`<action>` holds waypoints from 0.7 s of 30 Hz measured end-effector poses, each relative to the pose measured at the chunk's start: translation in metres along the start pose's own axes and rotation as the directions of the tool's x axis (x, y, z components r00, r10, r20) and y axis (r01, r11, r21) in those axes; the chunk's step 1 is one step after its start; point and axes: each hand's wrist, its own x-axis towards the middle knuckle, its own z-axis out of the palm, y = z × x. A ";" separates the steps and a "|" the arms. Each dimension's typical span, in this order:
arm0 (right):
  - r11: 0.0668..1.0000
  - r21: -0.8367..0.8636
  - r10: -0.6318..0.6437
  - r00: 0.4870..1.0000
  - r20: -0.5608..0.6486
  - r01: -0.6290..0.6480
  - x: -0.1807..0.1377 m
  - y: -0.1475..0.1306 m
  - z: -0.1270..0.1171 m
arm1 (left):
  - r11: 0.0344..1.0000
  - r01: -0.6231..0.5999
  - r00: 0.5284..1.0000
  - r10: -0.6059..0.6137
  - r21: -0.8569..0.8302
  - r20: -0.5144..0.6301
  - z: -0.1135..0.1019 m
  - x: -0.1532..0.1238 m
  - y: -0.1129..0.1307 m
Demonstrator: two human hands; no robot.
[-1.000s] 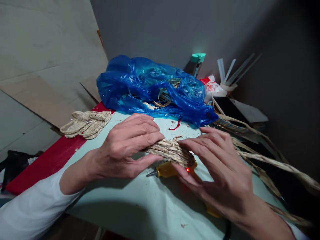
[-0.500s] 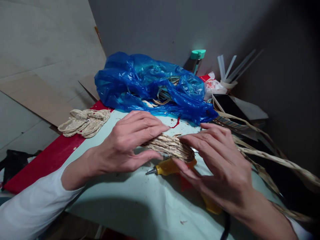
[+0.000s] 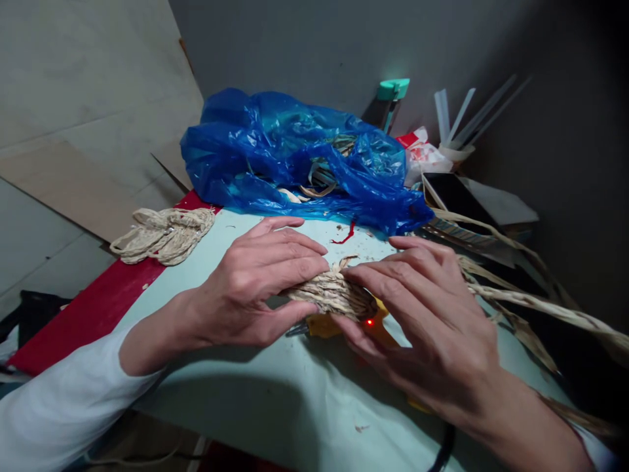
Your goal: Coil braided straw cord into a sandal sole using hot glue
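Between my two hands is a small woven piece of twisted straw cord (image 3: 337,293), its rows lying side by side and a loose end sticking up at its top edge. My left hand (image 3: 260,282) grips its left end, thumb below and fingers above. My right hand (image 3: 417,301) pinches the right end the same way. Under the piece lies a yellow glue gun (image 3: 324,326) with a metal nozzle and a lit red light, partly hidden by my right hand. Braided straw strands (image 3: 545,303) stretch off to the right behind that hand.
A blue plastic bag (image 3: 275,151) holding straw strips sits at the back. At left, a coiled straw cord bundle (image 3: 167,236) rests by the table's red edge (image 3: 93,321). Back right are a phone (image 3: 457,196), glue sticks in a cup (image 3: 455,154) and a teal-topped tool (image 3: 393,90).
The woven piece has tilted and shifted slightly in my hands, and its loose end shows more. The glue gun's red light is now visible. Both hands keep their hold.
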 end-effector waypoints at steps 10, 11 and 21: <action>1.000 0.010 -0.001 1.000 -0.007 0.001 0.001 0.000 0.001 | 1.000 -0.008 1.000 0.008 0.002 -0.019 0.001 -0.001 0.001; 1.000 0.010 -0.001 1.000 -0.007 0.001 0.001 0.000 0.000 | 1.000 -0.008 1.000 0.008 0.001 -0.019 0.001 0.000 0.001; 1.000 0.024 -0.002 1.000 0.015 0.001 -0.003 0.003 -0.001 | 0.999 0.052 0.998 -0.052 0.007 0.027 0.001 0.000 0.005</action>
